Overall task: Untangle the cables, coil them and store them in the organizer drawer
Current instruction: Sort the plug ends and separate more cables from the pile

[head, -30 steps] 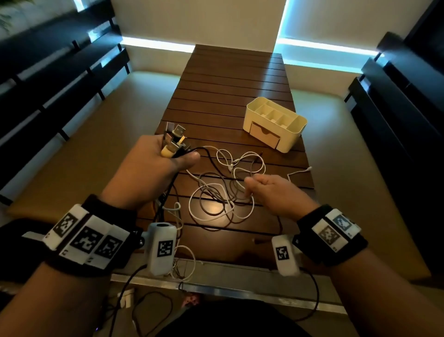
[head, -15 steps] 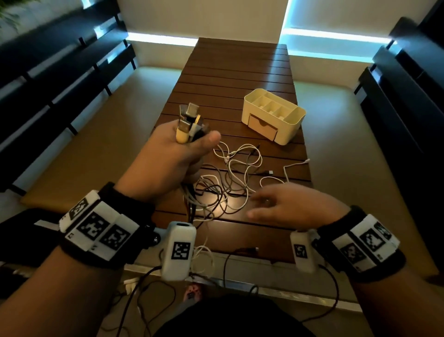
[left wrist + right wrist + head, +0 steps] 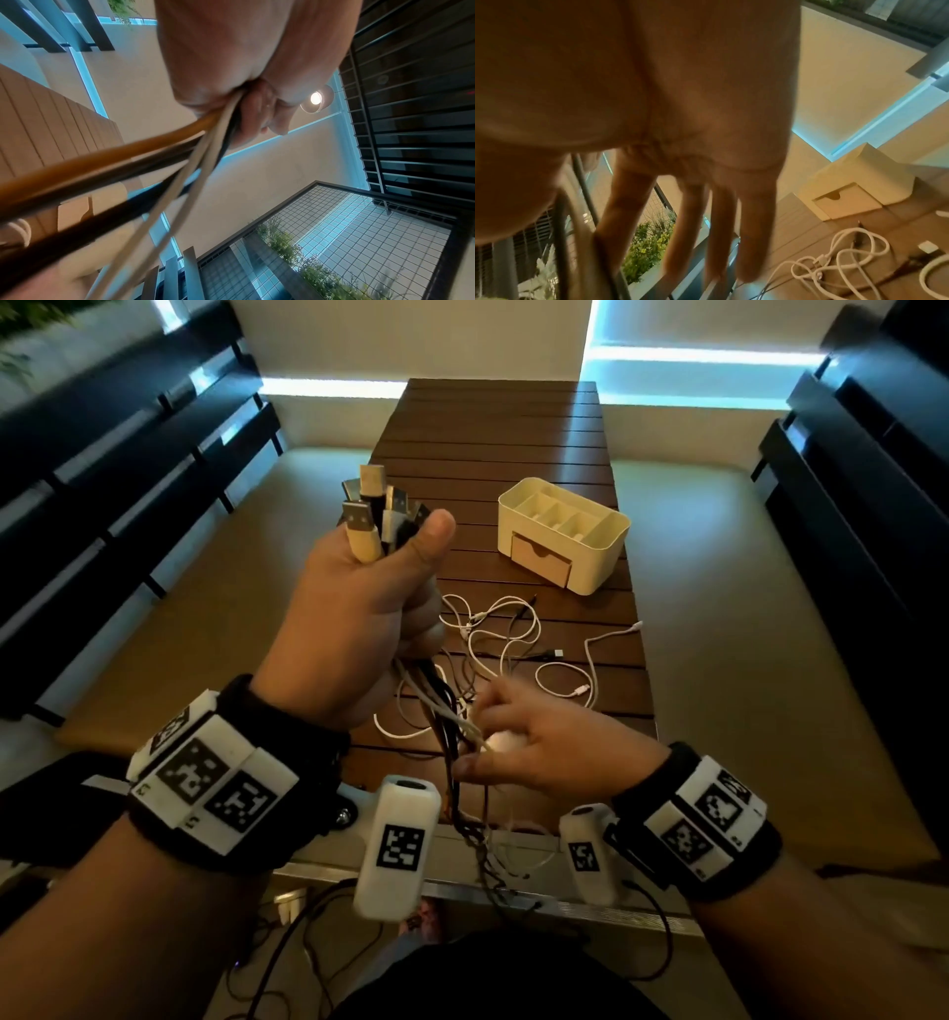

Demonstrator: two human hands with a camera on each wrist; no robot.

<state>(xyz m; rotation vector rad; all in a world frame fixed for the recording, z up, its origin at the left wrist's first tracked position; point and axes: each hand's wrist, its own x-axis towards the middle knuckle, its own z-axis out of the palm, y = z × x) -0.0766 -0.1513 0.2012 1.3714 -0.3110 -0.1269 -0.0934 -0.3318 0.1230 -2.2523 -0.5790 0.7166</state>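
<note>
You are in what looks like a home patio or lounge: a slatted wooden desk (image 3: 493, 428) stands between cushioned benches (image 3: 729, 588) with dark slatted backs, a wire-grid screen (image 3: 359, 229) with plants (image 3: 649, 249) behind it, and a round lamp (image 3: 317, 98) overhead.

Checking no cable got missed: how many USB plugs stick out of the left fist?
5 USB plugs above the left hand: front one on the yellow boot, one far left, the tallest behind, two beside the thumb. Others may be hidden.
</note>
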